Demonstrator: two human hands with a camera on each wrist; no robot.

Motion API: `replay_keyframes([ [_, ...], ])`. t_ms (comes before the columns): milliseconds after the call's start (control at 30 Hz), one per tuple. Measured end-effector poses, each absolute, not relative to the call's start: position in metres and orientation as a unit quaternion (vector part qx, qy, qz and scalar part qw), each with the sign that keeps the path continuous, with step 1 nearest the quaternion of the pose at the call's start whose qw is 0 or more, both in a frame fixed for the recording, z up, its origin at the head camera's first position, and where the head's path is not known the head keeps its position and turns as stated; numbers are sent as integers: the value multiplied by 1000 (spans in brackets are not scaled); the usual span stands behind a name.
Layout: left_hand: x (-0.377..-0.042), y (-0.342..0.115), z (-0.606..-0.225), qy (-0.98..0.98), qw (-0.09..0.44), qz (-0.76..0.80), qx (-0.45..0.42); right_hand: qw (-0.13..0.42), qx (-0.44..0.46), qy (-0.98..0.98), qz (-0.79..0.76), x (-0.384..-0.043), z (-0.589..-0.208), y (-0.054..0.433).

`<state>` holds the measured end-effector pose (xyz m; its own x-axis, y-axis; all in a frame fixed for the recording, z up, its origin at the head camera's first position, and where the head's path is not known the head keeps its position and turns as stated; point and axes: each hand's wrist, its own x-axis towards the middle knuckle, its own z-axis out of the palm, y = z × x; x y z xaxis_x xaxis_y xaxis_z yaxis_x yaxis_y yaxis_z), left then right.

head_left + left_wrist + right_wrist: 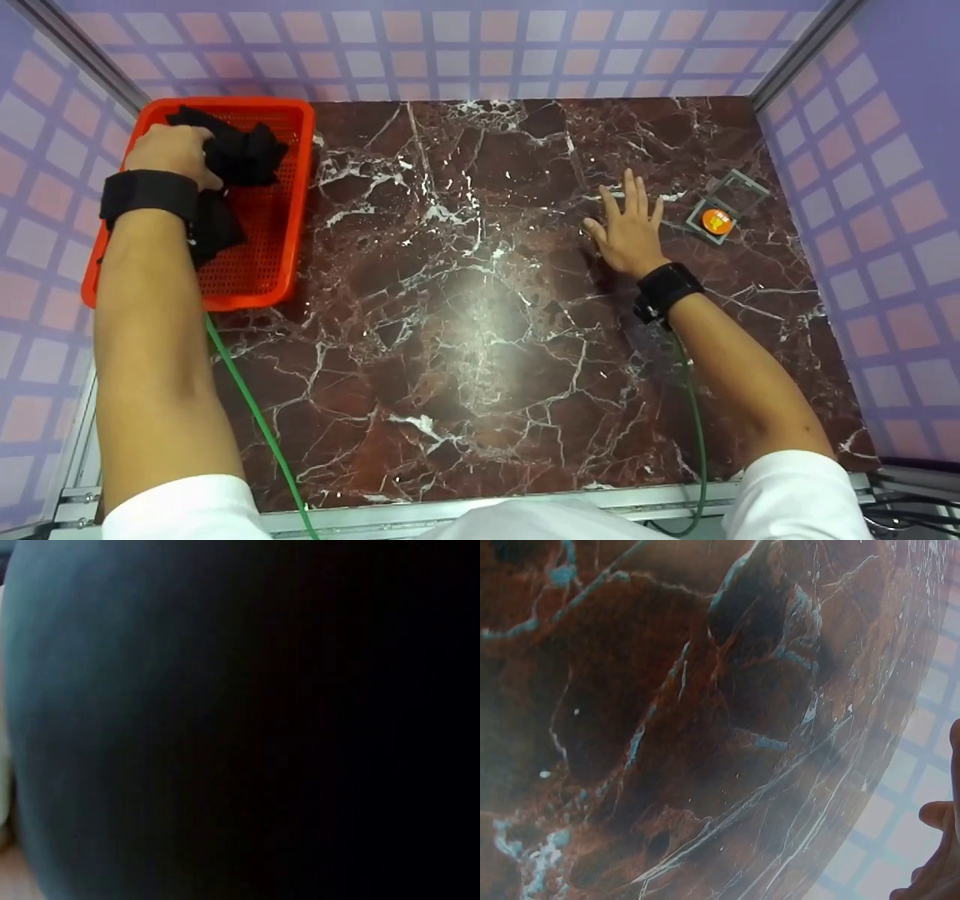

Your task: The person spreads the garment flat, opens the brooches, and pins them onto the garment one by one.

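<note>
In the head view my left hand [166, 152] reaches into the red plastic basket [298, 202] at the left. It grips black cloth [251, 154], with thumb and fingers around a bunched part; some fingertips are hidden. More black cloth [217, 229] lies under the wrist. Dark material [187, 720] fills nearly all of the left wrist view, too close and blurred to make out. Fingers spread, my right hand [630, 232] is held over the marbled tabletop [480, 322], holding nothing. A few of its fingers show at the edge of the right wrist view [937, 840].
Right of my right hand lies a small hinged greenish frame or case [739, 187] with an orange round piece [716, 220] in it. Checked walls [487, 45] enclose the table on the back and sides. Green cables [259, 416] trail from both wrists to the front edge.
</note>
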<state>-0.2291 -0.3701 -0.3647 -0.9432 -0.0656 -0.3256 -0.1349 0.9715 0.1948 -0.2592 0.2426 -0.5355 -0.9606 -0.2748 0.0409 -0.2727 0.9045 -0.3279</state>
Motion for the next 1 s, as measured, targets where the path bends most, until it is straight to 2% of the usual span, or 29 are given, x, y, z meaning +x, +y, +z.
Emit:
replay_keyframes([
  [467,-240,-359,-349,989,115,86,-27,0,-128,980,-154,-257,-539,250],
  [1000,-246,-332,-331,992,89,93,-14,-3,-121,980,-156,-257,-537,249],
])
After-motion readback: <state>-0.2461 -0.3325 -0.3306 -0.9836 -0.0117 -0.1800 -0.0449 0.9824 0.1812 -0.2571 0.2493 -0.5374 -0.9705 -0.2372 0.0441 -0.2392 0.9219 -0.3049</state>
